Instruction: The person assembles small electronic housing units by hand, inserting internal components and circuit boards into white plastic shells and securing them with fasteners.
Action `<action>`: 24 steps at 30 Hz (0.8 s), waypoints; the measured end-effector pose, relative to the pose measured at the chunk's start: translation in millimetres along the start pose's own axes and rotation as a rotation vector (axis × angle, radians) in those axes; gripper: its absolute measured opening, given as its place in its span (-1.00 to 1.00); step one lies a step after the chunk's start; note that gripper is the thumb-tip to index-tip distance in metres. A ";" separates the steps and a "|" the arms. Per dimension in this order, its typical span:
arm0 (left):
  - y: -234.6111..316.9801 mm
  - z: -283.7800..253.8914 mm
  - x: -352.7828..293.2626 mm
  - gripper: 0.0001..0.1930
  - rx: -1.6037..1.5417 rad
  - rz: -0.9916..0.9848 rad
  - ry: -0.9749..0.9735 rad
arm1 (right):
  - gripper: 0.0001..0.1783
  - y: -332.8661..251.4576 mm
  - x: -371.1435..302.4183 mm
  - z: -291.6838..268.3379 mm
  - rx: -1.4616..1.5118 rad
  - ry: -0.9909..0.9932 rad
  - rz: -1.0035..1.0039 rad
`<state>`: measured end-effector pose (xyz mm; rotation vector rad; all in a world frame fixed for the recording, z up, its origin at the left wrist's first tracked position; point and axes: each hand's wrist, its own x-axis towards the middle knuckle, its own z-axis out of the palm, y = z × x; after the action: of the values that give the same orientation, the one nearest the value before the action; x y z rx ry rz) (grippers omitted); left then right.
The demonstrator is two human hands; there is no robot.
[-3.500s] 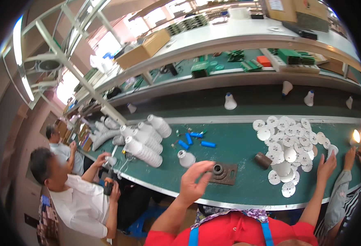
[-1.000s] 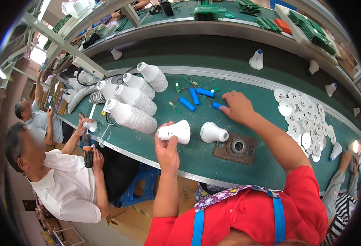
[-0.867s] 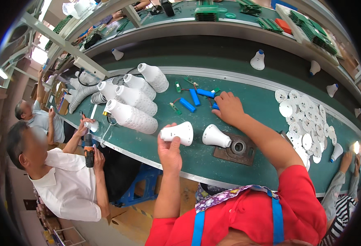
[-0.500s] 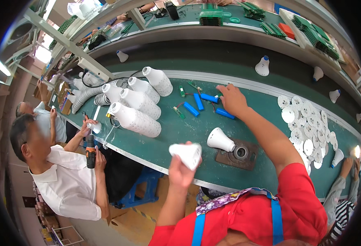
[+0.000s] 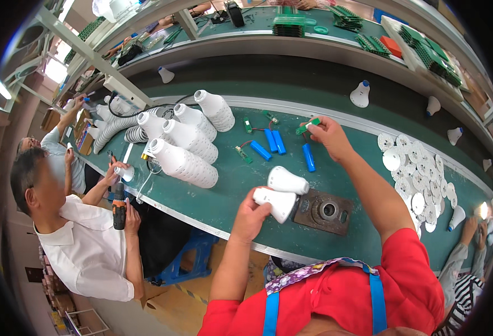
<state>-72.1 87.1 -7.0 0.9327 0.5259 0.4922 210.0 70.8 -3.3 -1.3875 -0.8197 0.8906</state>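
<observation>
My left hand [image 5: 249, 217] grips a white cone-shaped bulb housing [image 5: 274, 203] over the near side of the bench. A second white bulb housing [image 5: 287, 180] lies on its side just beyond it, by a brown metal block [image 5: 330, 211] with a round socket. My right hand [image 5: 331, 140] pinches a small green circuit board [image 5: 308, 126]. Below that board a blue cylindrical battery [image 5: 308, 158] hangs or rests; whether it touches the bench I cannot tell. Left of it lie three more blue batteries [image 5: 261, 150] with small green boards [image 5: 243, 155].
Stacked white housings [image 5: 184, 163] stand left of the batteries. Round white discs [image 5: 420, 173] are heaped at the right. A dark belt [image 5: 269, 73] carrying bulbs runs behind the bench, under a shelf. On the left, a co-worker holds a drill [image 5: 119, 207]; another person's hands show far right.
My right hand has lifted a green board, and its battery has swung upright. My left hand has brought its housing rightward and turned it. The lying housing has shifted left, off the metal block's socket.
</observation>
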 end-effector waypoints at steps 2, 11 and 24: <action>-0.6 0.2 -1.3 -0.53 -0.108 0.055 0.076 | -0.75 -12.9 -11.9 2.1 0.164 0.039 0.063; -5.4 1.2 -22.4 -0.55 -0.163 0.139 0.113 | -0.63 -40.6 -71.2 -0.4 0.260 0.042 -0.066; 21.7 93.6 -44.1 -0.51 -0.186 0.083 -0.404 | -0.75 -99.5 -196.1 9.3 -0.316 -0.304 -0.101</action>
<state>-52.0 13.8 66.4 0.8488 0.0739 0.4052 117.1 -98.2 102.9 -1.4846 -1.2957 0.9347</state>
